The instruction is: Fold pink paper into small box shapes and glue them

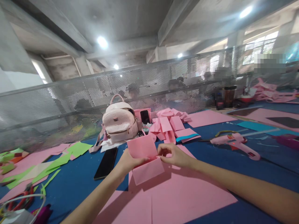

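Observation:
A pink folded paper box (148, 172) with its lid flap raised is held up in front of me, over pink paper sheets (187, 193). My left hand (129, 160) grips it from the left, its thumb over the near wall and the other fingers hidden behind. At the box's right edge, my right hand (173, 154) pinches the paper between thumb and fingertips. A black phone (106, 164) lies left of my left hand. Off to the right of my right hand rests a pink glue gun (235, 143) with a small red light lit.
Behind the box stand a white backpack (120, 123) and a pile of pink paper pieces (167, 124). Green paper scraps (49, 169) and red-handled pliers (22, 199) lie at left. A perforated metal screen (149, 81) runs along the back, with blurred people beyond.

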A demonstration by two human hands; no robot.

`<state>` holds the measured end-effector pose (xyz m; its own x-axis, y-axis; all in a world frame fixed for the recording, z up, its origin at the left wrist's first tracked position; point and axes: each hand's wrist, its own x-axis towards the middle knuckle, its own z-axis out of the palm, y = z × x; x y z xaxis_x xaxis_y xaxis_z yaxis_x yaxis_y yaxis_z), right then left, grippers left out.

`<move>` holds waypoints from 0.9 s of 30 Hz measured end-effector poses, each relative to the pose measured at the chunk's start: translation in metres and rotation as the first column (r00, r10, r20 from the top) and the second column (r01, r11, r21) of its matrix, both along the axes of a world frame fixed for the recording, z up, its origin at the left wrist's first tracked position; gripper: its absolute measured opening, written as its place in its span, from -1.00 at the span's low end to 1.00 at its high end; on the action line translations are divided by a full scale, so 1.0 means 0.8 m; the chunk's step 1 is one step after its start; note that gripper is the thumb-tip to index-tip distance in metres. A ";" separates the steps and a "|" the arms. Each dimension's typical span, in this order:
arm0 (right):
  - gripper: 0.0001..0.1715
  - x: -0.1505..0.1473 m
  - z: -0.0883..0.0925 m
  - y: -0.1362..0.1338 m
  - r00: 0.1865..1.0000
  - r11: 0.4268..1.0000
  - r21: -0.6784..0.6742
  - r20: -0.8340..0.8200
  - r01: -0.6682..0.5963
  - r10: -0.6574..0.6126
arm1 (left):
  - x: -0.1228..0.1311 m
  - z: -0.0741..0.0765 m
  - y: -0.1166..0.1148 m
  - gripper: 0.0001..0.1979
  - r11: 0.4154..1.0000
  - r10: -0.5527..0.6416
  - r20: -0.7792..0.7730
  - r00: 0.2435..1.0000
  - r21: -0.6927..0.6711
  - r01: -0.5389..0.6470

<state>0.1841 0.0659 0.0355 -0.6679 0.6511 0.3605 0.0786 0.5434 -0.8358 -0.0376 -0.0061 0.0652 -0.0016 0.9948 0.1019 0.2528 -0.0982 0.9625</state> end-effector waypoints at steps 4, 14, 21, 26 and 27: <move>-0.80 0.003 0.003 0.006 0.997 0.995 -0.080 0.051 -0.054 0.058 | -0.002 0.009 -0.001 -0.45 1.000 0.008 -0.004 1.000 0.019 -0.008; -0.66 0.050 0.032 0.045 0.791 0.798 -0.496 0.307 -0.342 0.530 | 0.019 0.001 -0.019 -0.39 0.942 0.024 -0.130 0.991 0.336 0.022; -0.85 0.048 0.026 0.049 0.632 0.722 -0.539 0.389 -0.434 0.670 | 0.059 -0.040 -0.050 -0.73 0.422 0.074 -0.797 0.600 0.570 0.705; -0.82 0.034 0.011 0.057 0.627 0.755 -0.482 0.433 -0.445 0.647 | 0.072 -0.063 -0.043 -0.72 0.381 0.064 -0.852 0.520 0.502 0.776; -0.81 0.032 0.009 0.059 0.620 0.757 -0.476 0.445 -0.447 0.646 | 0.072 -0.066 -0.041 -0.72 0.405 0.052 -0.845 0.533 0.506 0.762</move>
